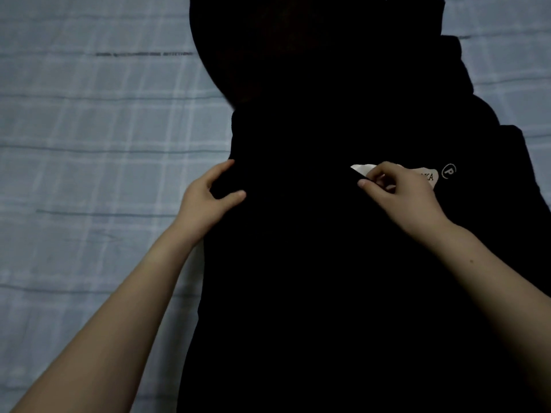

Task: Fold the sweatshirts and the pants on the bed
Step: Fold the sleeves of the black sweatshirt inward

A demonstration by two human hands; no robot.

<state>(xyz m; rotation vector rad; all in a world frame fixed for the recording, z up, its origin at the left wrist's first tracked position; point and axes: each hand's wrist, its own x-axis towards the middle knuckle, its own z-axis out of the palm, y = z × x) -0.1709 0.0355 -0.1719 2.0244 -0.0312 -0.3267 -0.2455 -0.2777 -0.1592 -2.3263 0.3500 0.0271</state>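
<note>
Head cam, my read, near to far:

- My left forearm and right forearm come in bare from the bottom corners.
- The black sweatshirt lies flat on the bed, right of centre. Its near end runs off the bottom edge. The fabric is too dark to make out seams or folds.
- Left hand is on the sweatshirt's left edge. Thumb is on top and the fingers are curled round the edge, so it grips the cloth there.
- Right hand is at mid-chest, level with the left and well apart from it. Its fingers are curled, with the thumb and forefinger tips pinching the fabric.
- The right hand sits on a white logo patch and covers its middle. Both ends of the patch show, with some letters on the right end that I can't fully read.
- A circled P mark is just right of the patch.
- At the far end is a rounded black shape. It looks like the hood, but I can't confirm that in this light.
- The light blue plaid sheet shows along the left side and in the top right corner.
</note>
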